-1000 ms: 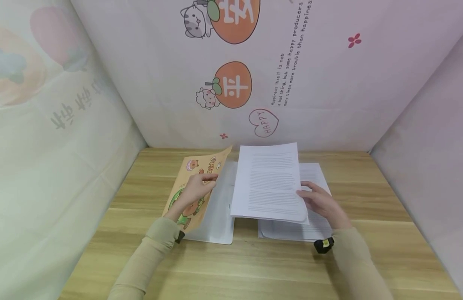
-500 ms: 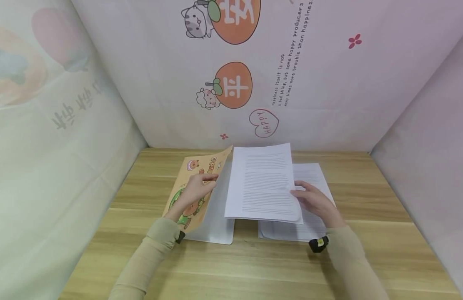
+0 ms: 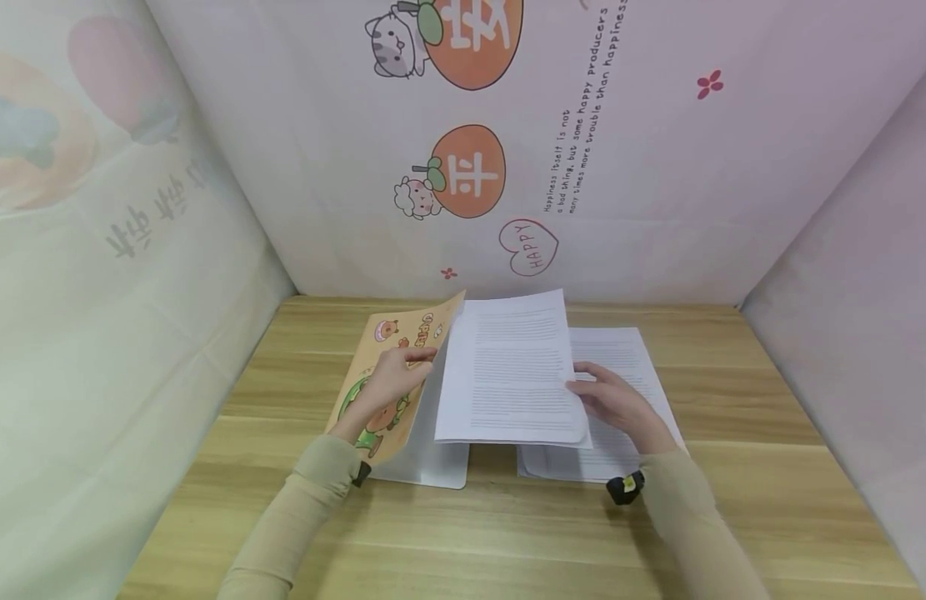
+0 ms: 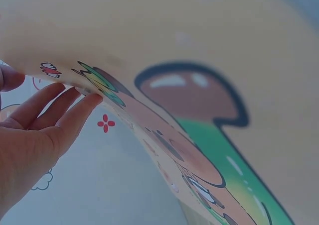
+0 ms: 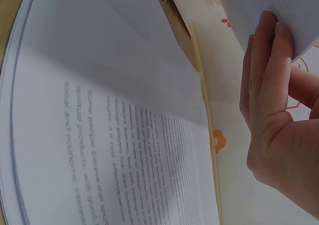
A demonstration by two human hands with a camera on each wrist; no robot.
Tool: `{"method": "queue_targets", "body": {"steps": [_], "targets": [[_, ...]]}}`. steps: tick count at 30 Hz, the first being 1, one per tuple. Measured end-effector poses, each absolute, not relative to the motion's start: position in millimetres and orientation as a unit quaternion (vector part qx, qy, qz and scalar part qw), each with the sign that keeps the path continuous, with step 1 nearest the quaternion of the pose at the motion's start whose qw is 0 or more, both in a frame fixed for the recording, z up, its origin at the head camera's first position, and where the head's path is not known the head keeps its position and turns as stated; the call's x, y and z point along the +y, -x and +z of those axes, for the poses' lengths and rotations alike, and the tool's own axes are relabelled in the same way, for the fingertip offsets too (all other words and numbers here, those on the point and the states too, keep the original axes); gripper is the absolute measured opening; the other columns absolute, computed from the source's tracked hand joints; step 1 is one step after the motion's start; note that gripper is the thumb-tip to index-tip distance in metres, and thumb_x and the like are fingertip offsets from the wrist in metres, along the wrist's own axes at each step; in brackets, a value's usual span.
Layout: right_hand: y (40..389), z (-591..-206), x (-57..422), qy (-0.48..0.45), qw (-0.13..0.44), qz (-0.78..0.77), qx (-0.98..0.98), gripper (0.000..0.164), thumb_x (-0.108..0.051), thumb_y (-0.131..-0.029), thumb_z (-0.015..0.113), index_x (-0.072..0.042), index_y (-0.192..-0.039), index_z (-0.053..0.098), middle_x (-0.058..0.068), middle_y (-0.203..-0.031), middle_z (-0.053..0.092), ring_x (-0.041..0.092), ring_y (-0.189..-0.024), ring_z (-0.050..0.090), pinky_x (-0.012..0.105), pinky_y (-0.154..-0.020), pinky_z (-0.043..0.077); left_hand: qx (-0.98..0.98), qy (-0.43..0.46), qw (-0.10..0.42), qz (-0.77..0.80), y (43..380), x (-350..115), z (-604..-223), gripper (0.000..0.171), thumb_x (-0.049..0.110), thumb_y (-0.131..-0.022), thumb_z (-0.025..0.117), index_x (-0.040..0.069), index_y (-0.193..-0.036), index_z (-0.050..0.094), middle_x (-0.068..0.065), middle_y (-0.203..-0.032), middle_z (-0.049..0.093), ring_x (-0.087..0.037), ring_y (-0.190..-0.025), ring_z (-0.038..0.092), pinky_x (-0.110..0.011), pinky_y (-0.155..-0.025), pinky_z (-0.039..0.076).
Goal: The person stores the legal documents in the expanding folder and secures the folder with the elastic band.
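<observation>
In the head view my left hand [image 3: 391, 379] pinches the free edge of a tan cartoon-printed cover [image 3: 383, 329], lifting it at a slant. Under it shows a flat white inner side [image 3: 440, 467] with rounded corners. From the left wrist, the fingers [image 4: 75, 115] lie against the cover's underside. My right hand [image 3: 616, 400] grips a thin stack of printed paper [image 3: 508, 367] by its right edge, thumb on top and fingers beneath. The held stack is raised, its left side overlapping the white inner side. Below it lies a second printed paper stack [image 3: 643, 417], partly hidden.
Everything rests on a wood-grain table [image 3: 508, 542]. A white cloth back wall [image 3: 628, 250] with cartoon prints rises behind it, and similar cloth walls stand left and right.
My right hand has carried the held paper stack leftward toward the lifted cover, uncovering more of the stack below. My left hand and the cover stay put.
</observation>
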State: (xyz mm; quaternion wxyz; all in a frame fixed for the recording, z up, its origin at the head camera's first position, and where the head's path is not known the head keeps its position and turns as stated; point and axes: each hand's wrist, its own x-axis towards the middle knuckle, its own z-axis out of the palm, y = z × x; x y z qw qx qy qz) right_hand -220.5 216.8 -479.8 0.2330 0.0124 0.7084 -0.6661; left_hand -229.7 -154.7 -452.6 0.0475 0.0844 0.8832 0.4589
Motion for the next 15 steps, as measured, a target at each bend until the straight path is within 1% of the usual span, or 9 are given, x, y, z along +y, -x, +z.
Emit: {"method": "queue_targets", "body": {"steps": [1, 2, 4, 6, 8, 10, 13, 14, 15], "targets": [[221, -480, 216, -0.013, 0.235, -0.665, 0.709, 0.058, -0.015, -0.097, 0.057, 0.005, -0.145, 0.031, -0.009, -0.104, 0.061, 0.0, -0.092, 0.063, 0.017, -0.082, 0.053, 0.883, -0.084, 0.047, 0.459, 230, -155, -453, 0.044, 0.02, -0.088, 0.054, 0.009, -0.129, 0.066, -0.007, -0.13, 0.068, -0.016, -0.097, 0.067, -0.018, -0.064, 0.046], [221, -480, 214, -0.01, 0.237, -0.664, 0.709, 0.059, -0.015, -0.097, 0.057, 0.005, -0.146, 0.03, -0.009, -0.105, 0.061, 0.0, -0.093, 0.063, 0.017, -0.083, 0.053, 0.882, -0.084, 0.047, 0.461, 230, -155, -452, 0.044, 0.02, -0.088, 0.054, 0.008, -0.129, 0.066, -0.008, -0.13, 0.068, -0.015, -0.088, 0.065, -0.019, -0.059, 0.044], [221, -480, 212, -0.009, 0.24, -0.664, 0.708, 0.06, -0.015, -0.097, 0.057, 0.006, -0.147, 0.029, -0.007, -0.107, 0.061, 0.0, -0.094, 0.063, 0.017, -0.083, 0.053, 0.881, -0.082, 0.047, 0.464, 230, -155, -452, 0.044, 0.02, -0.088, 0.055, 0.008, -0.128, 0.066, -0.008, -0.13, 0.069, -0.01, -0.073, 0.059, -0.018, -0.051, 0.038], [221, -480, 209, -0.013, 0.244, -0.663, 0.708, 0.061, -0.014, -0.097, 0.057, 0.006, -0.148, 0.029, -0.006, -0.108, 0.061, 0.001, -0.094, 0.063, 0.018, -0.083, 0.052, 0.878, -0.082, 0.049, 0.468, 230, -155, -452, 0.044, 0.02, -0.087, 0.054, 0.008, -0.128, 0.066, -0.008, -0.13, 0.069, -0.007, -0.056, 0.046, -0.02, -0.045, 0.031], [221, -480, 207, -0.013, 0.247, -0.659, 0.71, 0.062, -0.015, -0.098, 0.057, 0.006, -0.148, 0.028, -0.005, -0.11, 0.061, 0.001, -0.094, 0.063, 0.018, -0.083, 0.052, 0.878, -0.081, 0.052, 0.47, 230, -155, -452, 0.045, 0.02, -0.087, 0.054, 0.007, -0.128, 0.066, -0.008, -0.13, 0.069, -0.008, -0.049, 0.033, -0.02, -0.044, 0.028], [221, -480, 204, -0.02, 0.25, -0.654, 0.714, 0.061, -0.016, -0.097, 0.057, 0.004, -0.148, 0.029, -0.002, -0.112, 0.062, 0.003, -0.094, 0.063, 0.018, -0.083, 0.052, 0.879, -0.082, 0.051, 0.468, 230, -155, -453, 0.045, 0.02, -0.087, 0.054, 0.007, -0.128, 0.066, -0.009, -0.13, 0.069, -0.008, -0.049, 0.032, -0.02, -0.044, 0.027], [221, -480, 201, -0.027, 0.254, -0.646, 0.72, 0.063, -0.018, -0.097, 0.058, 0.002, -0.149, 0.029, 0.004, -0.119, 0.06, 0.005, -0.096, 0.062, 0.019, -0.083, 0.052, 0.882, -0.086, 0.046, 0.462, 231, -155, -453, 0.044, 0.02, -0.088, 0.054, 0.006, -0.128, 0.066, -0.009, -0.128, 0.069, -0.008, -0.064, 0.052, -0.019, -0.048, 0.032], [222, -480, 200, -0.034, 0.254, -0.643, 0.722, 0.063, -0.019, -0.097, 0.059, 0.001, -0.15, 0.03, 0.005, -0.121, 0.06, 0.005, -0.096, 0.062, 0.019, -0.083, 0.052, 0.882, -0.086, 0.044, 0.461, 231, -155, -454, 0.044, 0.02, -0.088, 0.054, 0.006, -0.128, 0.067, -0.009, -0.128, 0.07, -0.01, -0.072, 0.057, -0.019, -0.05, 0.034], [222, -480, 199, -0.035, 0.256, -0.641, 0.722, 0.064, -0.02, -0.097, 0.059, 0.001, -0.15, 0.029, 0.007, -0.124, 0.059, 0.006, -0.097, 0.061, 0.019, -0.084, 0.051, 0.882, -0.087, 0.043, 0.46, 231, -154, -454, 0.044, 0.021, -0.088, 0.054, 0.006, -0.128, 0.066, -0.009, -0.127, 0.07, -0.013, -0.076, 0.058, -0.019, -0.05, 0.034]]}}
